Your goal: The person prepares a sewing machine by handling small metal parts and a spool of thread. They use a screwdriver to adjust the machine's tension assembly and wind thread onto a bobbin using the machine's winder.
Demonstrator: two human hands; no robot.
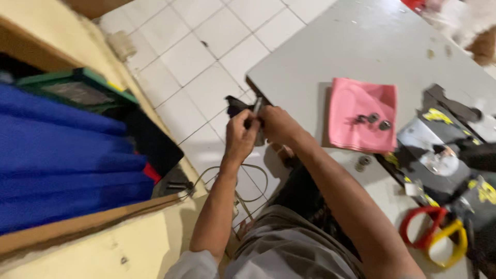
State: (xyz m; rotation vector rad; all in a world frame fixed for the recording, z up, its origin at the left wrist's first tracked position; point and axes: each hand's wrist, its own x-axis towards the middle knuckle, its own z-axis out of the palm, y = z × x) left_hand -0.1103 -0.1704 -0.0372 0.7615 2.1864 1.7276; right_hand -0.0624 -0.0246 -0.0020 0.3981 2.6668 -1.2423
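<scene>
Furthest left of the fingers lies blue cloth (67,160) on a shelf, with a grey cable (243,181) looping over the white tiled floor (196,72) just below them. The left hand (240,137) and right hand (276,124) meet at the grey desk (330,51) corner, fingers of both closed together on a small metal piece (257,106) with dark cloth (235,106) behind it; how exactly each pinches it I cannot tell. To work it well, I judge a firm left-hand hold and small right-hand movements are best. Right of the fingers sits a pink cloth (361,103) bearing small metal discs (377,121), then red and yellow scissor handles (434,235).
</scene>
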